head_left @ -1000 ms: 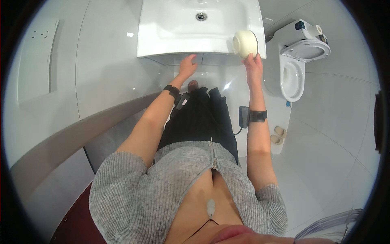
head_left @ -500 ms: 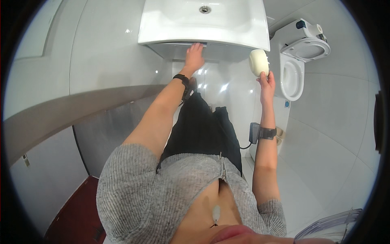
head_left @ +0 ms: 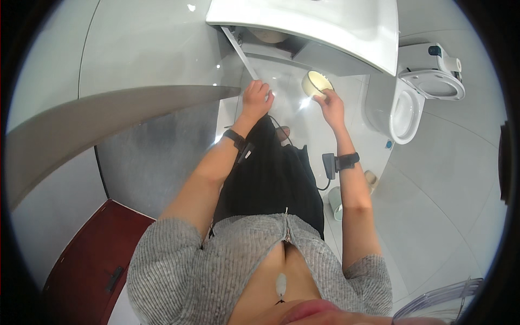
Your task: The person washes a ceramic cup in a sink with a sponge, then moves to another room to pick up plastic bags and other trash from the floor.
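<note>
My left hand (head_left: pixel 257 99) has its fingers curled at the edge of the grey cabinet door (head_left: pixel 240 52), which stands swung out under the sink. In my right hand (head_left: pixel 330 108) is a cream-coloured round bowl (head_left: pixel 316 84), pinched at its near side. The bowl is tipped so that part of its inside shows, and it hangs over the pale floor, apart from the cabinet. Within the opened cabinet (head_left: pixel 287 47) a pale rounded object (head_left: pixel 267 36) is partly visible; what it is, I cannot tell.
The white sink (head_left: pixel 303 19) overhangs the cabinet. On the right stands a white toilet (head_left: pixel 407 111) with its lid raised. A brown ledge (head_left: pixel 135 111) runs along the left, above a dark grey panel. A pale green container (head_left: pixel 335 203) is on the floor by my right forearm.
The cabinet door has swung open, with my left hand pulling it back toward me. My right hand has brought the bowl leftward and tilted it. The view has shifted.
</note>
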`<state>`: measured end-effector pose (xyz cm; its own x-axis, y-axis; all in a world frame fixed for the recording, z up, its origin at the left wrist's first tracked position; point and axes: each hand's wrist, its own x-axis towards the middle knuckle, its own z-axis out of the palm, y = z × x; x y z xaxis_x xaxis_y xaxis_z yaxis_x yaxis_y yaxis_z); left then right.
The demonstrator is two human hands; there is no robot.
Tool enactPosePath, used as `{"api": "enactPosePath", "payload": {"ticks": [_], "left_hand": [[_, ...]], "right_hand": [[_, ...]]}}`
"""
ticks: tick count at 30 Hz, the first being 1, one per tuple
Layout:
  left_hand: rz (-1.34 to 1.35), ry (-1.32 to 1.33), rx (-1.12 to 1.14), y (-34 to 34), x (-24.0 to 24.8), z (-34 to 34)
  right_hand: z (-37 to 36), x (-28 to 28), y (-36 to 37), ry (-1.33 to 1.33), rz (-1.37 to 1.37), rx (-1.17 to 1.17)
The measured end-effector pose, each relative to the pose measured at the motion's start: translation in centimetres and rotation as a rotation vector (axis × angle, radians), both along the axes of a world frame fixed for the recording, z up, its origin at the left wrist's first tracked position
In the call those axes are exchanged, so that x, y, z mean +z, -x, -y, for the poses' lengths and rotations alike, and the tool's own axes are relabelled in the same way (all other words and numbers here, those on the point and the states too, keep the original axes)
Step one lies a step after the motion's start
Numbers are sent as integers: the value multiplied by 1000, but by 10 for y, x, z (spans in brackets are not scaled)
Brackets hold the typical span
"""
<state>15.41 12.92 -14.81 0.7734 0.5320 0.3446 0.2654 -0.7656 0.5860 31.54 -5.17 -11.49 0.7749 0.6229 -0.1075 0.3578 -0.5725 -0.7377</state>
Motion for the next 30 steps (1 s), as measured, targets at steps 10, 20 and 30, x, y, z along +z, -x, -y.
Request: {"api": "enactPosePath", "payload": {"ticks": [10, 20, 30], "left_hand": [[-243, -111, 117, 31, 14, -30], [-375, 1323, 59, -71, 10, -49], [-374, 1354, 313, -74, -51, -69]], "right_hand": [[-38, -26, 24, 11, -31, 118], [-73, -7, 23, -232, 127, 209], [-121, -62, -44, 389, 233, 153]]}}
